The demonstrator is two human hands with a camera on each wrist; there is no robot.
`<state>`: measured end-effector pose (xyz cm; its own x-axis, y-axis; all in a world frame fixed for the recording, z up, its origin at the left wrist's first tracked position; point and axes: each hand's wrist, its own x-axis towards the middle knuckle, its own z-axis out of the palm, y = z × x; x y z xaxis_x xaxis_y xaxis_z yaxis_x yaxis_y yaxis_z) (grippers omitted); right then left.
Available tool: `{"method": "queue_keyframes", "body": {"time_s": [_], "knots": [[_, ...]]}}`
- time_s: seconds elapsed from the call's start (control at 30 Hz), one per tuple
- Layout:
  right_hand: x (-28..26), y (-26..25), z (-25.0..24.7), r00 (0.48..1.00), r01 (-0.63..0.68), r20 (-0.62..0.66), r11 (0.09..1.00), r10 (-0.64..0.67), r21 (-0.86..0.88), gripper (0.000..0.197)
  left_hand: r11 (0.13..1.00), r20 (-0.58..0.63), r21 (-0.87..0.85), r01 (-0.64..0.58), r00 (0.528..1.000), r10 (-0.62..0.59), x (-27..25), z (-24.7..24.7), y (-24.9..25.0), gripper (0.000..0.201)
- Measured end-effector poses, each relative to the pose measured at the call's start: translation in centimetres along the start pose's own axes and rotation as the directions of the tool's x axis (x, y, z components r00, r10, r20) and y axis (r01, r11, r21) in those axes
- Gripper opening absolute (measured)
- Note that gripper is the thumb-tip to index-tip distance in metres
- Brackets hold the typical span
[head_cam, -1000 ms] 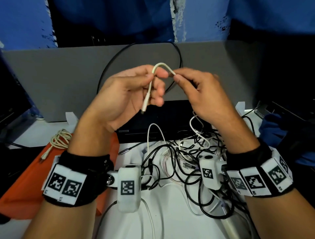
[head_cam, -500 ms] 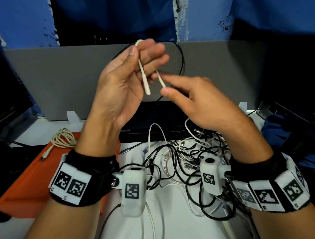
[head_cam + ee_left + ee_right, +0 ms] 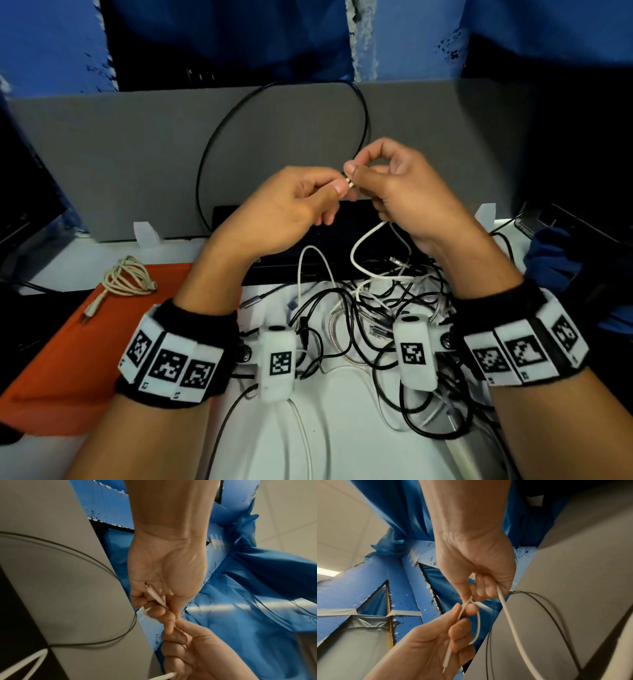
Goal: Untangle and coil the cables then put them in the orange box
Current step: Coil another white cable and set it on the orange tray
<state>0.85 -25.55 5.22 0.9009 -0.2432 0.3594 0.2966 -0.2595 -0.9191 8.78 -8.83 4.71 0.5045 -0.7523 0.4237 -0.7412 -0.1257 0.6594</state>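
i see my left hand [image 3: 291, 205] and right hand [image 3: 394, 192] pinching one white cable [image 3: 510, 622] between them, plug end pointing down from left palm, cable trailing below

I see bare forearms, no sleeves. My left hand [image 3: 291, 209] and right hand [image 3: 407, 195] each sit above a black fabric wristband [image 3: 205, 329] carrying white square tags with black coded patterns, plus a white rounded camera pod [image 3: 279, 363] with its own coded tag.
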Motion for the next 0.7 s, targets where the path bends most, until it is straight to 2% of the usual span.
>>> {"method": "queue_keyframes", "body": {"time_s": [0.1,0.3,0.4,0.57,0.63,0.7], "knots": [[0.5,0.9,-0.2,0.996,-0.053,0.078,0.999,0.054,-0.011,0.012,0.993,0.02,-0.111,0.042,0.999,-0.04,0.0,0.2,-0.3,0.025],[0.5,0.6,-0.1,0.99,0.135,0.056,0.99,-0.133,-0.041,0.014,0.933,-0.007,-0.356,0.057,0.998,-0.064,0.0,0.8,0.3,0.028],[0.6,0.7,-0.1,0.988,0.147,0.059,0.989,-0.145,-0.024,0.019,0.879,-0.075,-0.474,0.05,0.992,-0.097,0.3,1.2,0.5,0.03],[0.7,0.8,0.0,0.988,0.05,0.137,0.991,-0.067,0.122,0.026,0.941,-0.239,-0.336,-0.022,0.969,-0.063,0.6,1.4,1.1,0.033],[0.7,0.7,0.0,0.986,0.015,0.161,0.98,-0.047,0.198,0.024,0.947,-0.252,-0.317,-0.052,0.967,-0.032,0.5,1.4,1.3,0.032],[0.7,0.7,-0.1,0.985,-0.023,0.173,0.964,-0.024,0.264,0.024,0.927,-0.226,-0.367,-0.071,0.974,-0.016,0.4,1.3,1.2,0.031]]}}
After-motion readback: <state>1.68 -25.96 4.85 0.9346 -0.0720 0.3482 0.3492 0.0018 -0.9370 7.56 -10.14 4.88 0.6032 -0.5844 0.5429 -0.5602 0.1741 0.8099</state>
